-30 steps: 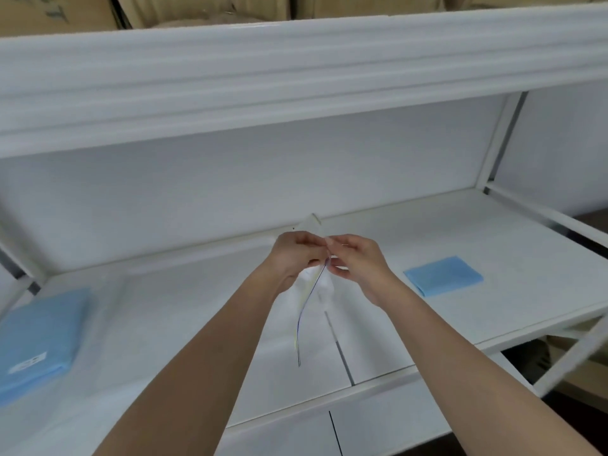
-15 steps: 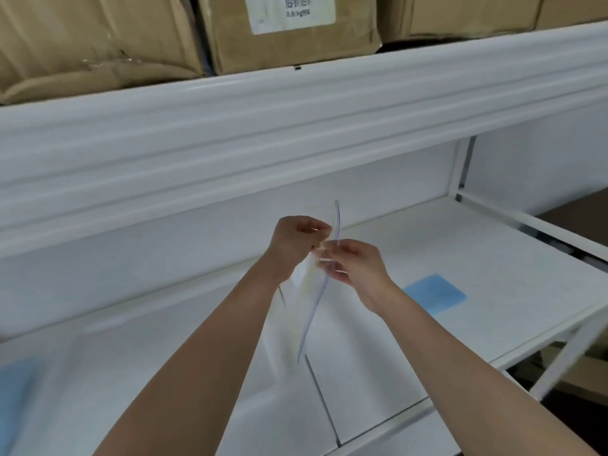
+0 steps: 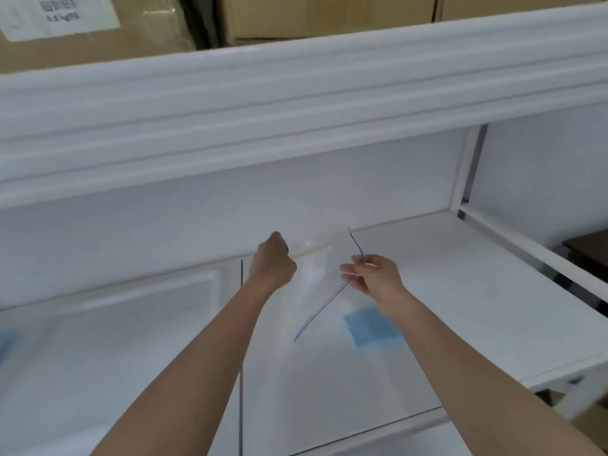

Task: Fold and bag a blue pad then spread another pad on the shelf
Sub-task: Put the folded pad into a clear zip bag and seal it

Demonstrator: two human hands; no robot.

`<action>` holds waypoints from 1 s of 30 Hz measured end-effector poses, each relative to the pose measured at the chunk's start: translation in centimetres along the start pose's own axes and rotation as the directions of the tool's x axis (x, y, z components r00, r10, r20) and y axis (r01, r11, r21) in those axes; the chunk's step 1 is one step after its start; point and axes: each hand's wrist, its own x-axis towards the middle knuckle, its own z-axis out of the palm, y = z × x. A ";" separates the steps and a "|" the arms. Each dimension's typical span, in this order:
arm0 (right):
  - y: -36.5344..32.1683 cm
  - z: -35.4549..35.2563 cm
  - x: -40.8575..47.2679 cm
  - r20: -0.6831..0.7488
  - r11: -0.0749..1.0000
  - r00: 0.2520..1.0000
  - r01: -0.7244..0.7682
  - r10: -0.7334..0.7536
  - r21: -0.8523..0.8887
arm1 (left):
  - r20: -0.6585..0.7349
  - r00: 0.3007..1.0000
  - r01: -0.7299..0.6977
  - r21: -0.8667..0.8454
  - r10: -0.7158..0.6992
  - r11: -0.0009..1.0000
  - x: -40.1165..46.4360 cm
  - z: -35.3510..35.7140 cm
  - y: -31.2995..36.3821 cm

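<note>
I hold a clear plastic zip bag (image 3: 320,291) up over the white shelf (image 3: 460,291). My left hand (image 3: 273,261) pinches the bag's mouth side with the yellow strip. My right hand (image 3: 370,274) pinches the other side, the one with the blue strip, and the bag's mouth gapes between them. A small folded blue pad (image 3: 373,327) lies flat on the shelf below my right wrist, partly seen through the bag. A sliver of another blue pad (image 3: 5,343) shows at the far left edge, blurred.
An upper shelf beam (image 3: 296,103) runs across above my hands, with cardboard boxes (image 3: 98,24) stacked on it. A white upright post (image 3: 464,166) stands at the right rear. A dark seam (image 3: 241,357) splits the shelf boards. The shelf's front edge runs at lower right.
My hands have drawn apart, pulling the bag's mouth open. The view has swung left, so the small pad now sits under my right wrist.
</note>
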 end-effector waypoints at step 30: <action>5.8 -12.2 5.5 0.365 0.039 0.929 0.364 0.064 -0.931 | 0.231 0.884 -0.453 0.638 0.407 0.622 -3.5 14.6 -2.1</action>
